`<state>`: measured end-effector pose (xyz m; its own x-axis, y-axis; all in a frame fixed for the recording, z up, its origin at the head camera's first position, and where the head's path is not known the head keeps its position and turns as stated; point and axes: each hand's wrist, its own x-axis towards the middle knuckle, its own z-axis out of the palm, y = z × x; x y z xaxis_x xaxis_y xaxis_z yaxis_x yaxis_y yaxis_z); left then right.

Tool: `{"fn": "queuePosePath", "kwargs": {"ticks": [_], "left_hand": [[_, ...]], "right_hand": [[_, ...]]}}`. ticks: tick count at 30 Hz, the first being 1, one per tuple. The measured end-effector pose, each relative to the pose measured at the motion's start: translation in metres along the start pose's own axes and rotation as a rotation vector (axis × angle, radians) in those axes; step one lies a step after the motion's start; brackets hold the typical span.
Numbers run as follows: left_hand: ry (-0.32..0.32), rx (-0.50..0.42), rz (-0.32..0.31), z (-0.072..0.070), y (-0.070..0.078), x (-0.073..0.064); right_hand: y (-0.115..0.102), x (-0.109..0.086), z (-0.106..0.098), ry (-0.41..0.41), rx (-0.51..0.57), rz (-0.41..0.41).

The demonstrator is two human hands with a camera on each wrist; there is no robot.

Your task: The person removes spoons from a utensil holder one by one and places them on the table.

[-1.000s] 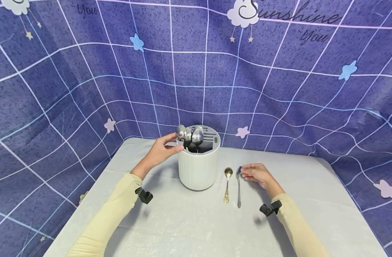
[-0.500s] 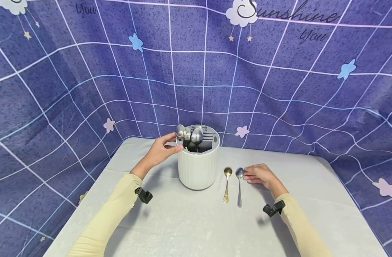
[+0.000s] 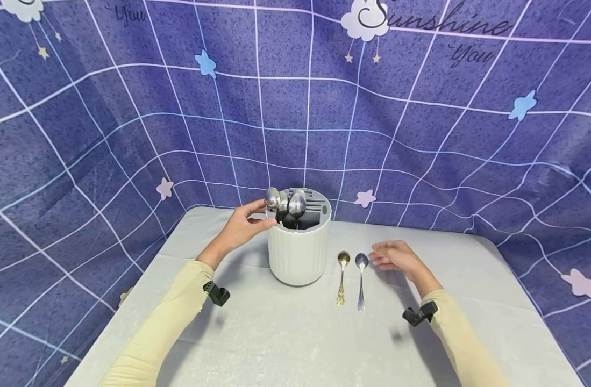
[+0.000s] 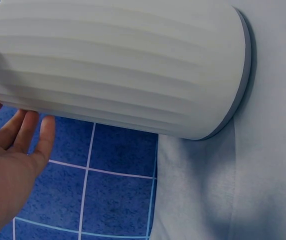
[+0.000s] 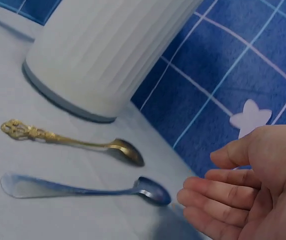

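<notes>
A white ribbed cutlery holder (image 3: 297,258) stands upright on the table. Several silver spoons (image 3: 297,203) stick up, bowls uppermost, from its left compartment. My left hand (image 3: 244,226) holds the holder by its upper left side, thumb at the front of the rim; in the left wrist view its fingers (image 4: 28,131) touch the ribbed wall. To the holder's right lie two spoons side by side, a gold one with an ornate handle (image 3: 341,277) and a silver one (image 3: 361,280). Just right of the silver spoon's bowl, my right hand (image 3: 397,257) hovers with loose fingers, holding nothing.
A grey-white cloth covers the table (image 3: 285,333). Behind it hangs a blue-purple curtain (image 3: 295,129) with grid lines and stars, close to the table's back edge. Slots and round holes mark the holder's lid (image 3: 317,201).
My right hand has let go of the silver spoon's bowl and drawn off to the right. That spoon now lies flat, bowl facing up. The left hand stays at the holder.
</notes>
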<state>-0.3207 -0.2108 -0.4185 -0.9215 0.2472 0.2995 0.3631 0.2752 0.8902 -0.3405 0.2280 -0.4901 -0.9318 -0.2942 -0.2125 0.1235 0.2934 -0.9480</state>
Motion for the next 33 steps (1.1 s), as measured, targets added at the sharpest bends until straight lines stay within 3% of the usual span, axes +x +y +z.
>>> {"fn": "queuePosePath", "kwargs": {"ticks": [9,23,33], "left_hand": [[-0.002,0.012,0.003,0.001,0.002,0.001],[0.011,0.014,0.008,0.000,0.003,-0.001],[0.012,0.014,0.007,0.001,0.003,-0.001]], "right_hand": [[-0.038,-0.008,0.004,0.063,-0.102,-0.123],[-0.128,-0.027,0.030,0.130,-0.239,-0.402],[-0.170,-0.024,0.051,0.114,-0.250,-0.479]]}}
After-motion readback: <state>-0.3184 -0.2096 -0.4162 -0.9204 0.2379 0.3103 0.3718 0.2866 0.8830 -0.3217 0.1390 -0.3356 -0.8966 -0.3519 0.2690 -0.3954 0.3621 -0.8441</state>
